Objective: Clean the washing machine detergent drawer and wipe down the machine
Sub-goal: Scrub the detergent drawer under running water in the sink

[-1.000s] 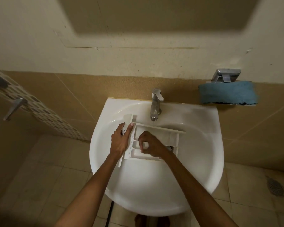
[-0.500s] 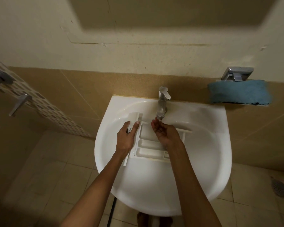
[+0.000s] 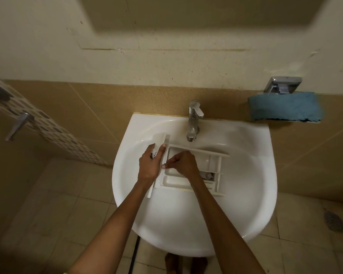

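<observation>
1. A dark printed mark shows on the front panel of the detergent drawer, partly under the left hand. It is too small and too covered to read. No other writing can be made out.
2. The white plastic detergent drawer lies in the bowl of a white washbasin, at the middle of the frame, just below the tap.
3. Its long axis runs left to right across the frame, dipping slightly to the right. The front panel is at the left end and the open compartments face up.
4. The left hand's grip is closed on the front panel: thumb on the inner side, fingers on the outer side.
5. The right hand rests over the compartments near the left end, fingers bent, tips together against an inner wall. Whether this grip holds anything cannot be told.
6. Both bare forearms reach up from the bottom of the frame.
7. The room is a dim bathroom: a stained cream wall above, a band of tan tiles behind the basin, a pale tiled floor below.
8. At upper right a folded blue towel sits on a small shelf under a chrome fitting.
9. At far left a mosaic tile strip slants down, with a metal handle beside it.
10. A round floor drain sits at lower right.
</observation>
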